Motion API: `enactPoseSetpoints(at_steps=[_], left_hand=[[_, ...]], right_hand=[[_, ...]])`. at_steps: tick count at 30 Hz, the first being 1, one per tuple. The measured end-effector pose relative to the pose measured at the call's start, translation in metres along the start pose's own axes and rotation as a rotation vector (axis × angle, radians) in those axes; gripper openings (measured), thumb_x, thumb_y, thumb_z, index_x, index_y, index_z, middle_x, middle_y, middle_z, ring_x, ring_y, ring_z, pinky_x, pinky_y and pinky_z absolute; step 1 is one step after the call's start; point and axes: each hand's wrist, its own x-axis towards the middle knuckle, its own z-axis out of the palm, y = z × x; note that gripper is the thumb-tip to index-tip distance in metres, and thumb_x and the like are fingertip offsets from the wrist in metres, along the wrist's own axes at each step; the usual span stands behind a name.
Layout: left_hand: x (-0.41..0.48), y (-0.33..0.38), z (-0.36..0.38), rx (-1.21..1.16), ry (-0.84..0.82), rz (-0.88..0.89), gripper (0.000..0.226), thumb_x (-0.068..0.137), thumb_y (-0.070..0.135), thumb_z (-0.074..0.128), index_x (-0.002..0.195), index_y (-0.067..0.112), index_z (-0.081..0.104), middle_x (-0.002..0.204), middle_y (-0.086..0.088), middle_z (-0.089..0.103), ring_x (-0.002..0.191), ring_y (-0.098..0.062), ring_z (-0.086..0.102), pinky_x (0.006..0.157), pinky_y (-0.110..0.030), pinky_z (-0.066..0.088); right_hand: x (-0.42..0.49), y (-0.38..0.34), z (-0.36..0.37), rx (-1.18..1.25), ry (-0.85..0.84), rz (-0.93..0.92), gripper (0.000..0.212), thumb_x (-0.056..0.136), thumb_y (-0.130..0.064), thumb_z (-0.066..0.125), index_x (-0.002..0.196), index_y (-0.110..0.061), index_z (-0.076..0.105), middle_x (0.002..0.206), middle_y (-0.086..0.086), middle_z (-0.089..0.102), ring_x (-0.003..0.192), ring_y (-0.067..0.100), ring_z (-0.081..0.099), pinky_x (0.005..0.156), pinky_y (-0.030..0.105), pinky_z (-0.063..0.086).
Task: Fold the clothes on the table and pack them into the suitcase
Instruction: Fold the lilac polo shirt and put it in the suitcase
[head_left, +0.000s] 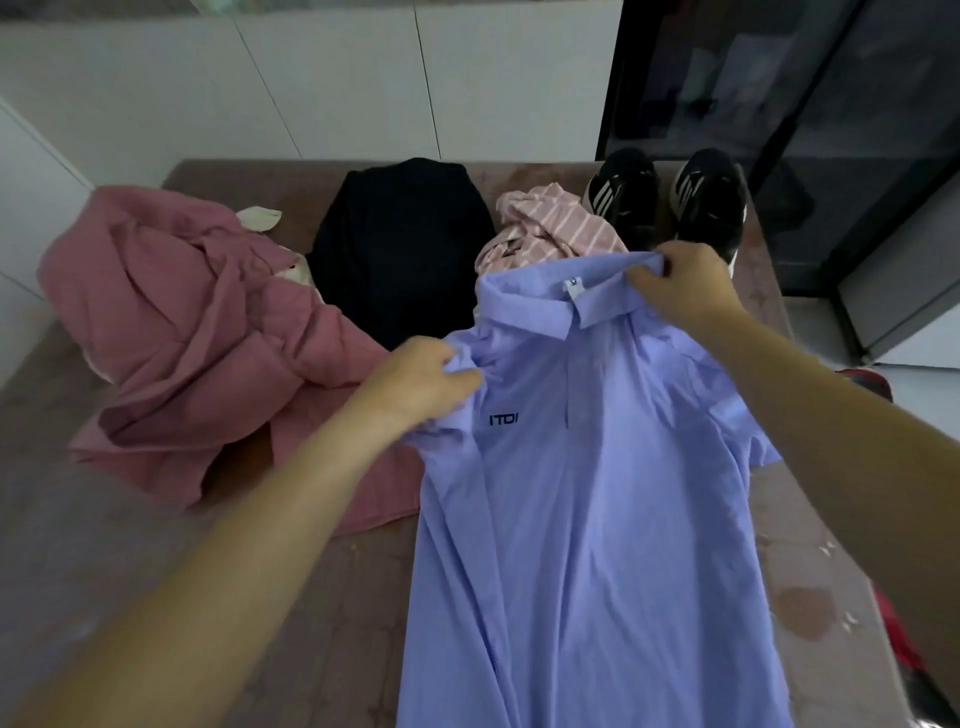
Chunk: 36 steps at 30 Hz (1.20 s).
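Early: fingers of left hand (421, 376) and right hand (680, 283) pinch the unfolded blue shirt (597, 519) on the bench (130, 545); jacket (208, 338), black top (400, 244) and striped shirt (550, 223) wait heaped farther off.

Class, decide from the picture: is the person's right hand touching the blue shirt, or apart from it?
Touching. The head view shows the right hand pinching the blue shirt at its collar, fabric bunched between thumb and fingers.

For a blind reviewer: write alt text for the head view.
A light blue polo shirt is held over a table, left hand gripping one shoulder, right hand pinching the collar. Behind lie a pink jacket, a black garment, a striped garment and two sneakers.
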Motion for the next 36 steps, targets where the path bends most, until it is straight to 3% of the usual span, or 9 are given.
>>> enactPoseSetpoints(at_steps=[3, 6, 11, 16, 20, 23, 28, 31, 36], left_hand=[[-0.013, 0.037, 0.034, -0.283, -0.323, -0.073, 0.031, 0.092, 0.042, 0.055, 0.114, 0.02, 0.053, 0.105, 0.004, 0.057, 0.055, -0.017, 0.062, 0.04, -0.019, 0.036], [-0.015, 0.04, 0.055, -0.304, -0.548, -0.021, 0.06, 0.095, 0.037, 0.052, 0.147, 0.027, 0.024, 0.131, 0.005, 0.045, 0.061, -0.015, 0.067, 0.04, -0.021, 0.042], [0.018, -0.002, 0.043, 0.183, 0.045, 0.24, 0.032, 0.09, 0.016, 0.052, 0.122, 0.019, 0.054, 0.119, -0.004, 0.055, 0.1, -0.027, 0.059, 0.08, -0.04, 0.049], [0.04, -0.025, 0.029, 0.738, -0.076, 0.263, 0.022, 0.089, 0.036, 0.056, 0.105, 0.022, 0.06, 0.109, -0.002, 0.055, 0.107, -0.026, 0.044, 0.081, -0.034, 0.036], [0.045, -0.026, 0.028, 0.386, 0.187, 0.167, 0.013, 0.088, 0.026, 0.055, 0.086, 0.015, 0.059, 0.098, -0.009, 0.056, 0.096, -0.033, 0.054, 0.072, -0.04, 0.045], [0.022, -0.03, 0.024, 0.112, 0.281, 0.062, 0.035, 0.084, 0.025, 0.065, 0.115, 0.013, 0.057, 0.116, -0.01, 0.049, 0.1, -0.03, 0.055, 0.084, -0.041, 0.047], [-0.109, -0.057, 0.078, -0.06, 0.164, 0.01, 0.016, 0.085, 0.026, 0.066, 0.079, 0.028, 0.051, 0.069, 0.013, 0.054, 0.062, 0.0, 0.05, 0.061, -0.02, 0.036], [-0.178, -0.071, 0.122, -0.129, 0.016, -0.069, 0.023, 0.083, 0.034, 0.065, 0.072, 0.036, 0.046, 0.069, 0.016, 0.055, 0.068, 0.003, 0.054, 0.061, -0.015, 0.039], [-0.212, -0.076, 0.146, -0.123, 0.157, -0.084, 0.033, 0.075, 0.057, 0.05, 0.085, 0.026, 0.06, 0.09, 0.012, 0.056, 0.084, -0.005, 0.053, 0.074, -0.02, 0.045]], right_hand=[[0.009, 0.004, 0.006, -0.178, -0.1, 0.044, 0.024, 0.089, -0.028, 0.06, 0.085, -0.005, 0.054, 0.082, 0.014, 0.055, 0.085, 0.035, 0.054, 0.065, 0.032, 0.034], [0.006, 0.007, 0.01, -0.276, -0.117, 0.04, 0.04, 0.088, -0.036, 0.061, 0.109, -0.003, 0.055, 0.105, 0.021, 0.06, 0.096, 0.039, 0.055, 0.069, 0.036, 0.04], [-0.019, 0.002, 0.006, -0.242, 0.013, 0.044, 0.05, 0.087, -0.033, 0.062, 0.126, -0.008, 0.044, 0.118, 0.02, 0.051, 0.103, 0.042, 0.052, 0.078, 0.044, 0.043], [-0.082, -0.016, 0.028, -0.179, -0.106, -0.121, 0.03, 0.089, -0.042, 0.057, 0.092, -0.012, 0.057, 0.088, 0.009, 0.063, 0.084, 0.029, 0.059, 0.077, 0.039, 0.045], [-0.104, -0.017, 0.067, -0.469, -0.478, -0.098, 0.041, 0.087, -0.047, 0.057, 0.11, -0.014, 0.05, 0.11, 0.003, 0.056, 0.098, 0.028, 0.057, 0.068, 0.032, 0.038], [-0.085, -0.01, 0.07, -0.463, -0.352, -0.017, 0.016, 0.089, -0.017, 0.049, 0.103, -0.015, 0.057, 0.108, 0.009, 0.062, 0.098, 0.031, 0.059, 0.067, 0.031, 0.035], [-0.073, -0.005, 0.05, -0.579, -0.144, -0.163, 0.032, 0.085, -0.025, 0.058, 0.111, -0.006, 0.057, 0.108, 0.016, 0.057, 0.094, 0.038, 0.057, 0.071, 0.039, 0.04], [-0.088, -0.019, 0.061, -0.576, -0.024, -0.397, 0.026, 0.072, -0.018, 0.072, 0.086, 0.0, 0.062, 0.079, 0.018, 0.058, 0.059, 0.037, 0.058, 0.056, 0.036, 0.038], [-0.109, -0.057, 0.083, -0.442, -0.256, -0.521, 0.017, 0.084, -0.023, 0.064, 0.091, -0.009, 0.066, 0.089, 0.012, 0.063, 0.074, 0.035, 0.063, 0.055, 0.035, 0.043]])
